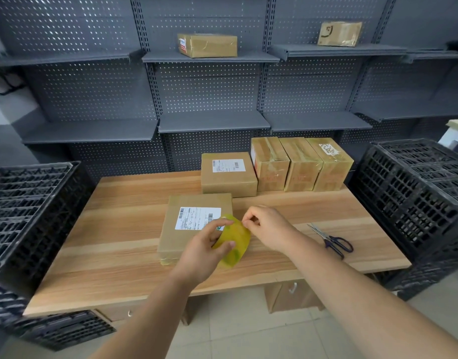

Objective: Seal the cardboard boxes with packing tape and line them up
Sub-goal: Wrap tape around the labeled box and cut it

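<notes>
Two bare forearms (pixel 150 314) come in from the bottom, so you're basically looking over the person's hands. Left grip (pixel 209 244) is curled round a yellowish tape roll (pixel 235 239), thumb on the near side, fingers over the top. Right grip (pixel 266 226) has thumb and forefinger pinched together at the roll's upper rim, other fingers tucked in. The roll's held just above the right edge of a flat box (pixel 176 242), which lies label (pixel 197 217) up in the middle of the wooden worktop (pixel 114 229).

Along the back edge are four more boxes: a labelled one (pixel 228 174), then three taped ones (pixel 300 164) side by side, touching. Scissors (pixel 331 239) lie to the right, well apart from the hands. Black crates sit on the left (pixel 28 203) and right (pixel 417 198), plus two parcels (pixel 207 45) up on the grey shelves (pixel 212 123).
</notes>
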Tool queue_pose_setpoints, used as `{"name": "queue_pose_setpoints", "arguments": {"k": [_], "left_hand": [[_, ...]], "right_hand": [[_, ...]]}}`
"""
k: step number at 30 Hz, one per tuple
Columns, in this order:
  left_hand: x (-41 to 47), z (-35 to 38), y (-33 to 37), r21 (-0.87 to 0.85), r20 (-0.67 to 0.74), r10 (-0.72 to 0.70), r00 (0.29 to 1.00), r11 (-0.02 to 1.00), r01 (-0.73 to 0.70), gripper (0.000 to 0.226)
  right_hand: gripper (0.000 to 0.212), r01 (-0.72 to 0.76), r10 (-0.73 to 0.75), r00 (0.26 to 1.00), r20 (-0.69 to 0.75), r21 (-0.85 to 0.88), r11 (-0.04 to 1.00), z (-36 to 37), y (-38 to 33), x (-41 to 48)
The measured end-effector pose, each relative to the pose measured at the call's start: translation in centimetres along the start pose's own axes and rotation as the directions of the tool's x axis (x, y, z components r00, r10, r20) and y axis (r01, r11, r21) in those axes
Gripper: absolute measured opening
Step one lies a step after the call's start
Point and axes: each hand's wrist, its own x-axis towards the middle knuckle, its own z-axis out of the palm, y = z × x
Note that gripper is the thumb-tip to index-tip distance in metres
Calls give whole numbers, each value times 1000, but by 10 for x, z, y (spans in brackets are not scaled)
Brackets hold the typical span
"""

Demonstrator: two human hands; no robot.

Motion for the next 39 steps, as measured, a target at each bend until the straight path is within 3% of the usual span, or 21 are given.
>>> {"name": "queue_pose_setpoints", "arguments": {"k": [3,5,8,12,15,19,23,33,39], "left_hand": [[4,1,8,34,-40,-15,999,999,16,35],[9,-4,9,60,-144,-61,988,996,70,30],[11,-18,7,14,-252,-137,958,989,145,31],[3,-14,18,-17,-152,-43,987,999,41,29],[2,-6,24,-75,-96,-32,995,997,25,32],[5,-9,19,-105,-93,-75,993,992,65,39],[9,-12,15,-85,-52,-72,996,994,68,41],[14,-13,16,-80,-11,-28,1000,996,27,53],[19,-12,17,-6,-26,-66,998,998,65,57]], "right_hand": [[13,75,-78,994,-79,-37,996,0,-6,-3],[14,93,-91,986,-142,7,996,-6,-15,-6],[15,111,-98,988,-120,108,988,-15,-28,-7],[17,-6,48,994,-94,407,914,-15,-24,2],[10,-46,67,997,-24,489,871,-9,-15,8],[28,-25,22,1000,13,436,900,-3,-11,9],[31,-39,54,998,-19,457,889,3,-17,12],[15,55,65,973,-220,500,864,4,-23,17],[19,17,108,975,-193,550,835,7,-19,17]]}}
